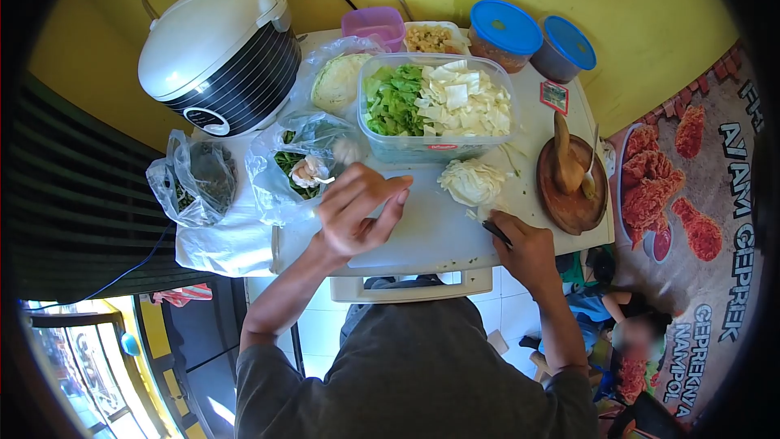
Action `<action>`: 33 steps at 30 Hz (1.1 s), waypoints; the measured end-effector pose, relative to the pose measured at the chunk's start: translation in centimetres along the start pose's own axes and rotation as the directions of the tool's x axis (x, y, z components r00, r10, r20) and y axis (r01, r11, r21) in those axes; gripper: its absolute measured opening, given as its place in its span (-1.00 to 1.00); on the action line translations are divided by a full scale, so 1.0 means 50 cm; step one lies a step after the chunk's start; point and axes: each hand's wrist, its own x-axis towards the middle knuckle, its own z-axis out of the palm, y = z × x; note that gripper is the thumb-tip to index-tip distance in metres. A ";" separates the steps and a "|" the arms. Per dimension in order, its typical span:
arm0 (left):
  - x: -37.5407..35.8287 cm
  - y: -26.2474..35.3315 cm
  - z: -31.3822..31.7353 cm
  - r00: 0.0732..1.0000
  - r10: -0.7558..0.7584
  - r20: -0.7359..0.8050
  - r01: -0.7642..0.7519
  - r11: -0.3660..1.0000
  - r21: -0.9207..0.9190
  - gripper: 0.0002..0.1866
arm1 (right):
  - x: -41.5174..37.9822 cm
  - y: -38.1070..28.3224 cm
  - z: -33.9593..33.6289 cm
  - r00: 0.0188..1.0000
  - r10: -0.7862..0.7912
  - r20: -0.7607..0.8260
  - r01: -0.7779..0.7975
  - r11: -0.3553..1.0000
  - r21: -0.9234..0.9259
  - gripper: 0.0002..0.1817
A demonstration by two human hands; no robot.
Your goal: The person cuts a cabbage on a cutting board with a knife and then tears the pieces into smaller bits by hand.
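My left hand (357, 205) is raised over the table, fingers curled with thumb and forefinger apart and nothing between them. Just beyond it, a pale garlic-like bulb (308, 171) rests in a plastic bag (272, 187) of green leaves. My right hand (522, 249) grips a dark knife handle (496, 232) at the table's front right; the blade cannot be made out. Beside that hand sits a cut piece of cabbage (472, 182). A clear tub (435, 145) behind it holds chopped green leaves (393, 101) and chopped white cabbage (465, 102).
A rice cooker (221, 53) stands back left, near another bag (193, 180) and a cabbage half (338, 81). Blue-lidded tubs (505, 26) are at the back. A stone mortar with pestle (556, 187) lies right. A person (605, 309) is beyond the table, lower right.
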 end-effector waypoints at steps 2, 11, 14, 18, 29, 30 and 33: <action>-0.030 -0.007 -0.013 0.998 -0.053 0.029 0.053 0.998 0.018 -0.82 | 0.003 0.001 -0.003 1.000 -0.003 0.009 0.003 1.000 -0.007 -0.60; -0.101 -0.010 -0.013 0.891 -0.439 0.113 0.447 0.893 -0.058 -0.80 | 0.017 0.010 -0.029 0.999 -0.005 0.032 0.001 0.989 0.148 -0.59; -0.103 -0.012 -0.011 0.845 -0.498 0.194 0.514 0.856 -0.044 -0.79 | 0.023 0.017 -0.038 0.999 -0.034 -0.017 0.038 0.961 0.273 -0.62; -0.100 -0.020 0.011 0.793 -0.475 0.382 0.536 0.842 -0.066 -0.67 | 0.029 0.028 -0.035 0.995 0.011 -0.099 0.022 0.945 0.328 -0.64; -0.042 0.001 0.156 0.711 -0.374 0.596 0.257 0.927 0.275 -0.06 | 0.042 0.043 0.036 0.813 0.561 0.159 -0.522 0.578 0.627 -0.42; -0.035 0.007 0.160 0.688 -0.403 0.604 0.261 0.914 0.312 -0.06 | 0.045 0.039 0.029 0.813 0.555 0.177 -0.530 0.579 0.620 -0.42; -0.034 0.004 0.162 0.676 -0.432 0.597 0.288 0.901 0.326 -0.06 | 0.049 0.051 0.021 0.824 0.515 0.236 -0.532 0.562 0.633 -0.42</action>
